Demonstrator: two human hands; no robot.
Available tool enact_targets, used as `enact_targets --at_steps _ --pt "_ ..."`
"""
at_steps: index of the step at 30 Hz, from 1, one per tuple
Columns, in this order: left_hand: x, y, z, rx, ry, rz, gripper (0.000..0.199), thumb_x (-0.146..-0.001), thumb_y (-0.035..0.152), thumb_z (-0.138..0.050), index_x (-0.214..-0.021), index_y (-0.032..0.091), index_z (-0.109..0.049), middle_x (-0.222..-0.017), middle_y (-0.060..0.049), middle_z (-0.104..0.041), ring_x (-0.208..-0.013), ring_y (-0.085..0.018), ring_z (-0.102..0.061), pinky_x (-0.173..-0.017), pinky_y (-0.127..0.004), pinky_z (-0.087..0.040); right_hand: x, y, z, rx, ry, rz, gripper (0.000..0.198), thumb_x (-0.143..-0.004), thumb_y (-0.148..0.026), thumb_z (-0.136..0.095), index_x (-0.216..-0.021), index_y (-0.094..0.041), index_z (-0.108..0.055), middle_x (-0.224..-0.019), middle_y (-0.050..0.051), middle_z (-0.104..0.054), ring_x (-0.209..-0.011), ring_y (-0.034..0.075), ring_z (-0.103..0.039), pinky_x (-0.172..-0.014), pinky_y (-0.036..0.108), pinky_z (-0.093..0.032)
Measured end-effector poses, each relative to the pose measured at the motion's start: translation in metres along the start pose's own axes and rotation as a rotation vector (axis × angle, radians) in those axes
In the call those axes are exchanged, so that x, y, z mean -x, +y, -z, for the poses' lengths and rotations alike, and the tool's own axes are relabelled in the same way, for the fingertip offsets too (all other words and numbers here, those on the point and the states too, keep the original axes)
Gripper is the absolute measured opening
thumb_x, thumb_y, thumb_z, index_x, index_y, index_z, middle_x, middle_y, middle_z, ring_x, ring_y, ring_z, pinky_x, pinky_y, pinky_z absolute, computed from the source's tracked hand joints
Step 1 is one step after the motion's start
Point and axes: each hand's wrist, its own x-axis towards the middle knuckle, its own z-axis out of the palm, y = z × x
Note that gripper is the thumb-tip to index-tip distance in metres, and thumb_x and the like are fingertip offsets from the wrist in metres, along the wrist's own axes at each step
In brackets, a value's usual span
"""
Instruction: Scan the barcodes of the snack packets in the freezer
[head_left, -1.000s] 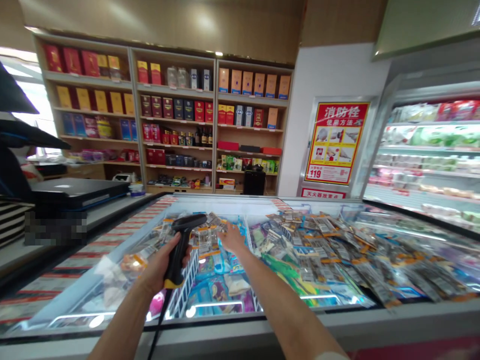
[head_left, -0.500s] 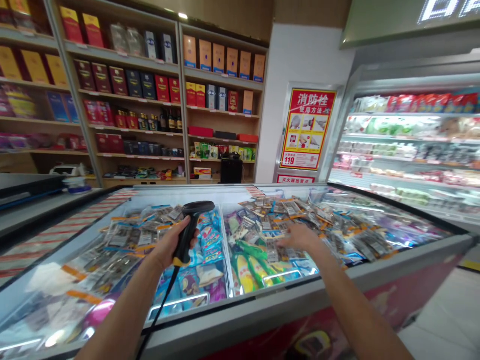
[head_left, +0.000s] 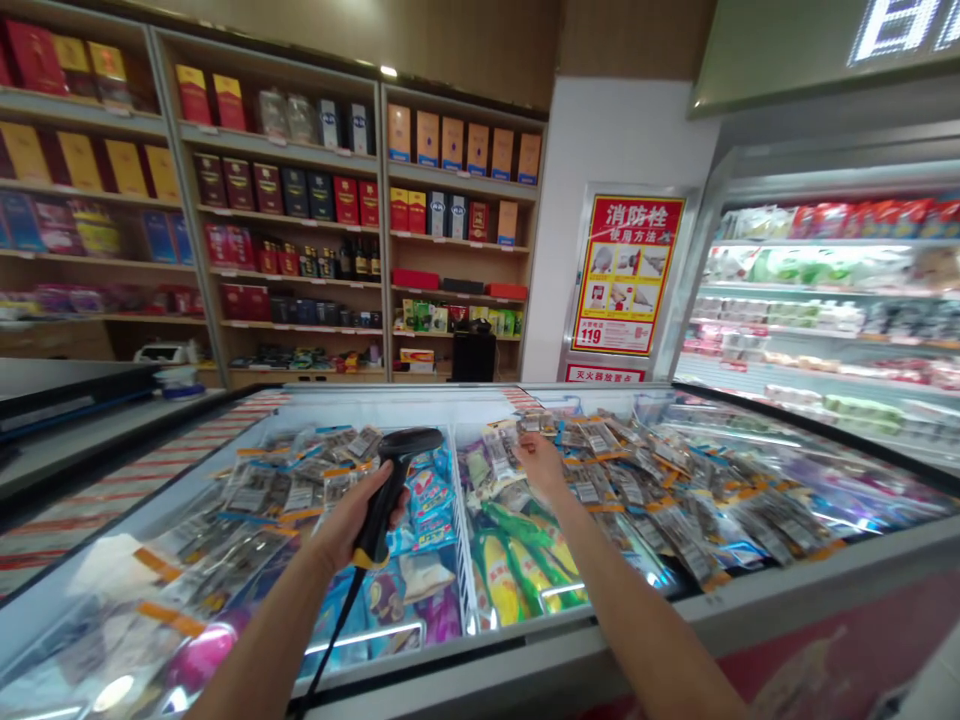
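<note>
Compared with half a second ago, our right hand (head_left: 543,468) has moved left, from above the orange-striped clear packets (head_left: 686,535) toward the white wire divider (head_left: 462,550). Its fingers are bent and meet the right edge of a pale packet (head_left: 501,450); whether they pinch it, we cannot tell. We find that packet inside the chest freezer (head_left: 540,660), just right of the divider, its print too blurred to read. Our left hand (head_left: 349,520) has its fingers wrapped around the grip of a black-and-yellow barcode scanner (head_left: 381,512), on which we can read no brand. Its black cable (head_left: 341,620) runs down out of view. Left of the divider we record blue packets (head_left: 433,495); to its right, green-and-yellow packets (head_left: 504,578), partly hidden by the right forearm (head_left: 622,580). Beyond, a wall poster (head_left: 630,275) reads "消防栓 使用方法" and "119"; the red sign (head_left: 604,374) below reads "灭火器放置点", its foot hidden by the freezer. Shelved boxes (head_left: 452,145) carry lettering too small for us to read. At upper right, an illuminated sign (head_left: 900,28) is cut off.
</note>
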Motion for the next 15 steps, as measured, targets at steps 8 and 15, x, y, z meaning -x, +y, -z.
enact_targets --at_steps 8,15 --pt "0.002 -0.004 0.003 0.012 -0.039 -0.003 0.028 -0.072 0.041 -0.051 -0.078 0.014 -0.053 -0.056 -0.001 -0.056 -0.041 -0.007 -0.047 -0.037 -0.017 -0.036 -0.007 0.016 -0.011 -0.093 0.14 -0.054 0.009 -0.058 -0.024 -0.052 -0.065 -0.019 -0.052 -0.063 0.002 -0.059 -0.062 0.017 -0.055 -0.063 0.029 -0.042" --pt "0.005 -0.004 -0.003 -0.063 -0.085 -0.02 0.029 -0.07 0.042 -0.053 -0.071 0.012 -0.054 -0.056 -0.001 -0.055 -0.041 -0.007 -0.048 -0.036 -0.017 -0.035 -0.007 0.016 -0.011 -0.084 0.136 -0.044 0.01 -0.058 -0.026 -0.052 -0.066 -0.019 -0.05 -0.062 0.002 -0.057 -0.062 0.017 -0.054 -0.064 0.029 -0.042"
